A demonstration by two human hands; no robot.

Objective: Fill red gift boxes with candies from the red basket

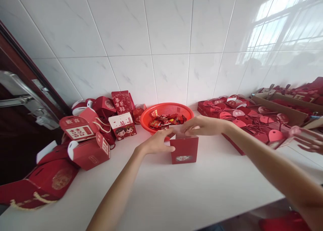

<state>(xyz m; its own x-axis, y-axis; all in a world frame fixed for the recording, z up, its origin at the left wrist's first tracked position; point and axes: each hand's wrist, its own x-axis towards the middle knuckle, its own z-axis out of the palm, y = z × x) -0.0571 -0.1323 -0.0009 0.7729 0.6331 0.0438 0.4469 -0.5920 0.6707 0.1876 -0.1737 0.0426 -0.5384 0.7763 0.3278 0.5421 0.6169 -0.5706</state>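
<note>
A red paper box (184,148) with a small window low on its front stands upright on the white table (161,190), its top flaps raised. My left hand (158,142) is at its upper left edge, thumb on the front and fingers behind, gripping the box. Over the opening is my right hand (199,126), fingers bent down by the flaps; whether they hold anything is hidden. Just behind the box sits a red-orange plastic basket (185,107) with small red wrapped packets (161,121) in it.
Several red gift boxes (88,152), some with rope handles, crowd the left side by a dark door (10,62). On the right lie many red boxes (239,118) and cardboard cartons (280,106). Another person's hand (309,140) reaches in at the right edge.
</note>
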